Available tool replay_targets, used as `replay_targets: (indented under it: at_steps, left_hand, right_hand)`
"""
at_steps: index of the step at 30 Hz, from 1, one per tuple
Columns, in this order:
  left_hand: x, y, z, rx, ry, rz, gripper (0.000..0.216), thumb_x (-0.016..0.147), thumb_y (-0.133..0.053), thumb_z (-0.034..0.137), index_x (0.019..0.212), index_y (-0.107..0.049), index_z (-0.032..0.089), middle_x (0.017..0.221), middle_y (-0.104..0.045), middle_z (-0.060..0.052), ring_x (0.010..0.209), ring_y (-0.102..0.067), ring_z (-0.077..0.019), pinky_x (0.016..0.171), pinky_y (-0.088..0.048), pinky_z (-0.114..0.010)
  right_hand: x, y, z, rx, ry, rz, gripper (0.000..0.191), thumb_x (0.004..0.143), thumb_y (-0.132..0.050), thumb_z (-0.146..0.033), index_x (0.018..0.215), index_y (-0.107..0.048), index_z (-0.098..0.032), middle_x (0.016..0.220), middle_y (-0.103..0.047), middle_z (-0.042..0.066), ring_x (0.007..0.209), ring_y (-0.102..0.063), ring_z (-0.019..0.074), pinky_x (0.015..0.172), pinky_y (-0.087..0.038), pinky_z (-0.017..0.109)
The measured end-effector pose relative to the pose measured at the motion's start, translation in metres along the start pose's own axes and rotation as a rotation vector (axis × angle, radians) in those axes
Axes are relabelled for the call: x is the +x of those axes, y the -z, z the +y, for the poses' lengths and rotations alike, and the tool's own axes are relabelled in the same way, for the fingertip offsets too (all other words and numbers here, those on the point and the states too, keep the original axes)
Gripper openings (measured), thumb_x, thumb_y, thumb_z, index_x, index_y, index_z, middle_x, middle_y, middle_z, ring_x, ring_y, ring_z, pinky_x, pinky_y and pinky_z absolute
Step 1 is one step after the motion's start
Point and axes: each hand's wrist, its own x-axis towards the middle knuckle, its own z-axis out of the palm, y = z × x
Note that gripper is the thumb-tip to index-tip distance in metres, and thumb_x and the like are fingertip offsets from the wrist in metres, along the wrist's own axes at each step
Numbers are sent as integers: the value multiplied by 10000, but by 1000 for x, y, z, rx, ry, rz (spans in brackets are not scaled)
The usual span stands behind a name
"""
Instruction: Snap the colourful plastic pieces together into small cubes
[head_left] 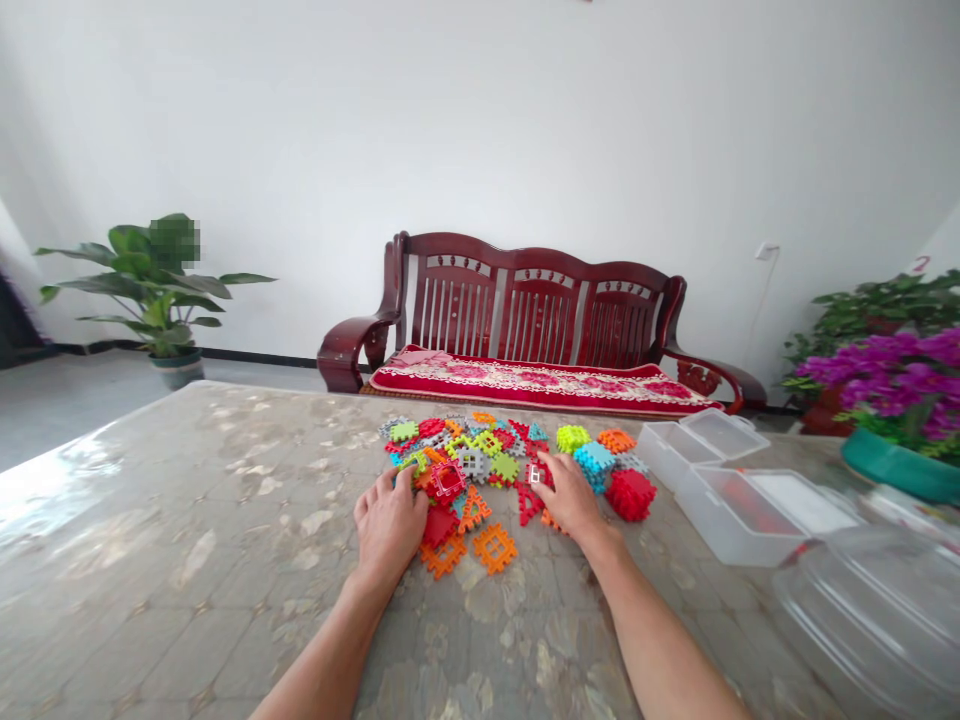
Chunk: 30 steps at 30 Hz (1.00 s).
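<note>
A pile of colourful plastic interlocking pieces point(472, 463) with notched edges lies on the table, in red, orange, green, grey and blue. My left hand point(391, 518) rests at the pile's left edge, fingers bent and apart, beside a red piece point(440, 527). At the pile's right side is my right hand point(570, 490), its thumb and fingers apart around the end of a red piece point(529, 503); its fingertips are partly hidden. Closer to me lie an orange square piece point(495, 548) and another orange piece point(444, 556).
Sorted stacks, including a red stack point(631, 495) and a blue stack point(595, 463), stand right of my right hand. Beyond them are an open clear plastic box point(720, 515), a transparent cover point(874, 600) and a flower planter point(900, 465). A wooden bench point(540, 310) stands behind the table.
</note>
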Motion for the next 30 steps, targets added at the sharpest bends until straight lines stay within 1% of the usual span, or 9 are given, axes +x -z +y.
replay_targets:
  at_steps: [4, 9, 11, 13, 18, 20, 23, 26, 30]
  left_hand:
    - [0, -1, 0, 6, -7, 5, 460, 859, -381, 289, 1283, -546, 219, 1338, -533, -107, 1213, -473, -268, 1029, -297, -430]
    - [0, -2, -1, 5, -8, 10, 456, 861, -379, 289, 1279, -550, 222, 1337, -535, -103, 1213, -469, -270, 1031, -290, -433]
    - [0, -1, 0, 2, -5, 4, 457, 861, -376, 287, 1279, -549, 221, 1337, -534, -101, 1213, -467, -270, 1032, -291, -434]
    - [-1, 0, 1, 0, -2, -3, 459, 860, -375, 287, 1280, -548, 219, 1343, -529, -102, 1214, -466, -271, 1033, -290, -435]
    - [-1, 2, 2, -3, -1, -3, 461, 859, -379, 286, 1283, -546, 217, 1342, -529, -107, 1214, -468, -268, 1036, -286, -431]
    - [-1, 2, 1, -5, 0, 0, 459, 857, -381, 282, 1280, -547, 218, 1341, -531, -104, 1215, -467, -266, 1034, -287, -427]
    - [-1, 2, 2, -4, 0, 2, 461, 856, -378, 282, 1280, -548, 219, 1340, -532, -102, 1215, -467, -267, 1031, -288, -428]
    - [-1, 2, 2, -1, -1, 2, 467, 853, -380, 284, 1284, -545, 218, 1340, -532, -103, 1212, -469, -271, 1032, -288, -432]
    - [-1, 1, 1, 5, -5, -3, 465, 858, -371, 291, 1282, -547, 212, 1341, -529, -110, 1207, -473, -274, 1029, -293, -437]
  right_hand:
    - [-1, 5, -8, 26, 3, 71, 392, 734, -628, -172, 1119, -611, -242, 1049, -573, 53, 1033, -553, 222, 928, -446, 342]
    - [-2, 6, -14, 126, 36, 143, 141, 779, -531, -145, 876, -605, -217, 909, -587, 40, 909, -574, 201, 838, -472, 336]
    - [-3, 5, -14, 178, 68, 141, 125, 781, -502, -137, 815, -589, -221, 875, -593, 35, 872, -576, 192, 810, -479, 329]
    - [-5, 3, -13, 223, 110, 114, 154, 750, -491, -109, 782, -588, -224, 894, -604, 38, 891, -581, 191, 827, -482, 331]
    - [-8, -2, -11, 272, 129, 61, 362, 622, -459, -27, 886, -623, -214, 1092, -609, 69, 1073, -568, 204, 989, -430, 386]
    - [-9, -3, -11, 281, 119, 30, 410, 606, -473, -29, 936, -632, -213, 1161, -593, 78, 1124, -552, 212, 1026, -404, 403]
    - [-9, -3, -12, 286, 98, -5, 350, 657, -565, -114, 986, -641, -207, 1225, -570, 98, 1162, -535, 229, 1042, -388, 413]
    - [-8, -3, -12, 269, 49, -1, 278, 722, -611, -224, 996, -649, -202, 1160, -603, 99, 1130, -553, 230, 1021, -405, 412]
    - [-7, -2, -13, 244, 49, 2, 261, 744, -600, -218, 997, -656, -189, 1086, -638, 93, 1063, -584, 219, 984, -436, 390]
